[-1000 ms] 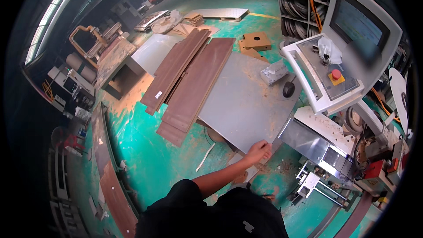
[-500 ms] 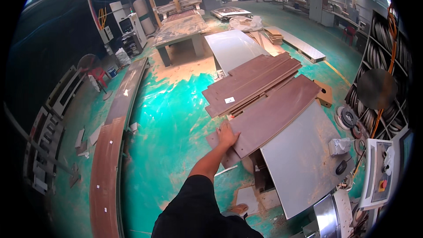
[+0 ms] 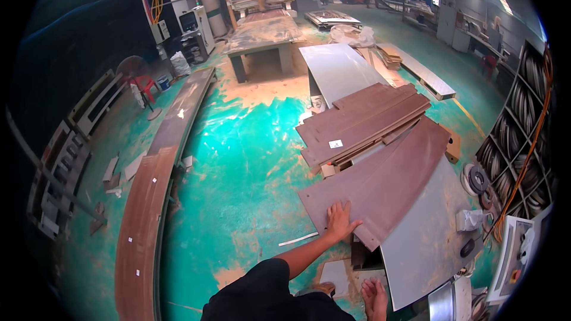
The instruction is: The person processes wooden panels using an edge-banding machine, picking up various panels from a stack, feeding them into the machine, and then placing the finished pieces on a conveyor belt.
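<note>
My left hand [image 3: 341, 221] lies flat with spread fingers on the near end of a brown board [image 3: 404, 190], close to its small drilled holes. The board lies slanted, partly over a grey tabletop [image 3: 425, 241], and its surface seems to fan out in two overlapping pieces. My right hand [image 3: 375, 298] is low in view beside the grey table's near edge, fingers apart and slightly curled, holding nothing. Just beyond the board is a stack of brown boards [image 3: 369, 119] of uneven lengths, with a white label [image 3: 336, 144] on top.
A long conveyor-like bench [image 3: 146, 202] bearing brown boards runs along the left. Ahead stand a white sheet-topped table [image 3: 339, 71] and a dusty cutting machine [image 3: 262, 32]. At right are a computer mouse [image 3: 467, 248], edging-strip rolls [image 3: 476, 178], a rack [image 3: 523, 137] and a control panel [image 3: 511, 261].
The near board under my left hand has swung at an angle, its near end further right and spread out. My right hand has come into view at the bottom. The view has shifted slightly.
</note>
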Tool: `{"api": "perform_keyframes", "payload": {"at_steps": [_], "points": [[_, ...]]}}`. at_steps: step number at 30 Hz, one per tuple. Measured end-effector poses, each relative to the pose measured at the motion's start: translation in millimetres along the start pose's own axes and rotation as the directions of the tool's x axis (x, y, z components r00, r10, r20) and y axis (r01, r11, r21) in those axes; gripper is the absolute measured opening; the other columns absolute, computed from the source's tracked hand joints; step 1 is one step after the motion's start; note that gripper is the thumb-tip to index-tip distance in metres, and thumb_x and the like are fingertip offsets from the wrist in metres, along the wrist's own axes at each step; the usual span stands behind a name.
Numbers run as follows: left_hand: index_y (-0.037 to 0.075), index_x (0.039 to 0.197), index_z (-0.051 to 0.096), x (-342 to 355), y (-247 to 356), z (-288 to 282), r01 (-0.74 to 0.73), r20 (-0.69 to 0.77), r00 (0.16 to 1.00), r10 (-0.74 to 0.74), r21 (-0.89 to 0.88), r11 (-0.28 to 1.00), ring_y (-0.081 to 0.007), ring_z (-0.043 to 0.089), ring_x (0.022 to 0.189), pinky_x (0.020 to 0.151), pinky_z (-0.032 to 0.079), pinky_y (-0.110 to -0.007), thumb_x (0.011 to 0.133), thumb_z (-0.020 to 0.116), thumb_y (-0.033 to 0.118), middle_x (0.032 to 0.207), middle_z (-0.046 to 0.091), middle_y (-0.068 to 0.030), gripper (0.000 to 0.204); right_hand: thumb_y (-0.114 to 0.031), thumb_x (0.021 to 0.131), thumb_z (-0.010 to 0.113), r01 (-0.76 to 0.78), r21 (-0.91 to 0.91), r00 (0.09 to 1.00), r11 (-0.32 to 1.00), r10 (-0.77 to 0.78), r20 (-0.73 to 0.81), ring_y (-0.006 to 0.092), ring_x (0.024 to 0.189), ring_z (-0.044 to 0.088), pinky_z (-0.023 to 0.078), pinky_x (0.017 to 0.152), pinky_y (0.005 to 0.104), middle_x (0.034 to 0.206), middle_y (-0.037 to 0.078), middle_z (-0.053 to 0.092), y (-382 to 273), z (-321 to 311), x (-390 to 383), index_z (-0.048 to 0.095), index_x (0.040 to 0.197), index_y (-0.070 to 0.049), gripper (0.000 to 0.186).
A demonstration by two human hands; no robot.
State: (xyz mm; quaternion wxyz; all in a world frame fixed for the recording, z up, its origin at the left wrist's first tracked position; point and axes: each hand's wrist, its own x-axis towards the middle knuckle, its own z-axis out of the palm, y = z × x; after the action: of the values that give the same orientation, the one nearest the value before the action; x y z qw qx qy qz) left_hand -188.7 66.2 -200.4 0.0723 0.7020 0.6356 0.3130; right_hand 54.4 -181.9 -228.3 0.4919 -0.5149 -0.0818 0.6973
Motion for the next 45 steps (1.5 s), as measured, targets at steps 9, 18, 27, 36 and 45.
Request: {"api": "perform_keyframes", "payload": {"at_steps": [9, 18, 27, 36, 45], "points": [[0.0, 0.138, 0.051, -31.3, 19.9, -10.9, 0.027, 0.091, 0.996, -0.022, -0.051, 0.998, -0.0388, 0.048, 0.118, 0.099, 0.037, -0.05, 0.078, 0.083, 0.041, 0.12, 0.052, -0.0209, 0.079, -0.047, 0.095, 0.073, 0.079, 0.432, 0.997, 0.899, -0.064, -0.049, 0.0204, 0.119, 0.058, 0.048, 0.105, 0.0355, 0.13, 0.005, 0.061, -9.7, 75.1, 120.4, 0.06, 0.132, -0.012, 0.053], [0.003, 0.122, 0.056, -54.9, 32.1, -8.7, 0.057, 0.16, 0.986, -0.036, -0.127, 0.99, -0.0359, 0.059, 0.108, 0.091, 0.046, -0.046, 0.08, 0.078, 0.04, 0.111, 0.061, -0.0183, 0.06, -0.035, 0.097, 0.074, 0.18, 0.44, 0.979, 0.88, -0.115, -0.169, 0.0145, 0.096, 0.063, 0.053, 0.078, 0.0233, 0.11, 0.0, 0.069, 7.4, 24.5, 102.0, 0.064, 0.125, -0.013, 0.038], [0.002, 0.119, 0.056, -81.5, 44.5, -3.7, 0.618, 0.838, 0.545, -0.022, -0.385, 0.685, -0.0242, 0.068, 0.097, 0.086, 0.054, -0.04, 0.093, 0.063, 0.068, 0.105, 0.069, -0.0152, 0.071, -0.017, 0.101, 0.067, 0.305, 0.208, 0.909, 0.929, -0.219, -0.356, 0.0277, 0.126, 0.058, 0.049, 0.107, 0.0434, 0.138, 0.014, 0.06, -29.6, -44.5, -154.0, 0.05, 0.145, -0.001, 0.05], [0.001, 0.152, 0.041, -40.1, 103.5, 89.7, 0.936, 0.945, 0.311, 0.105, -0.285, -0.207, -0.0275, 0.049, 0.138, 0.12, 0.035, -0.043, 0.097, 0.06, 0.064, 0.151, 0.05, -0.0166, 0.086, -0.036, 0.11, 0.05, 0.698, 0.262, 0.624, 0.667, -0.386, -0.68, 0.0269, 0.138, 0.05, 0.038, 0.119, 0.0418, 0.151, 0.012, 0.051, 62.3, -132.1, -225.6, 0.047, 0.147, 0.002, 0.054], [0.007, 0.152, 0.041, -108.9, 177.1, 52.2, 0.976, 0.998, 0.042, 0.039, -0.049, 0.211, -0.0274, 0.052, 0.137, 0.115, 0.04, -0.048, 0.1, 0.059, 0.058, 0.152, 0.051, -0.0096, 0.075, -0.053, 0.103, 0.055, 0.562, -0.053, -0.161, 0.826, 0.046, -0.986, 0.0235, 0.109, 0.063, 0.048, 0.099, 0.0373, 0.123, 0.016, 0.067, 191.4, -122.4, -317.8, 0.065, 0.126, 0.01, 0.068]]}}
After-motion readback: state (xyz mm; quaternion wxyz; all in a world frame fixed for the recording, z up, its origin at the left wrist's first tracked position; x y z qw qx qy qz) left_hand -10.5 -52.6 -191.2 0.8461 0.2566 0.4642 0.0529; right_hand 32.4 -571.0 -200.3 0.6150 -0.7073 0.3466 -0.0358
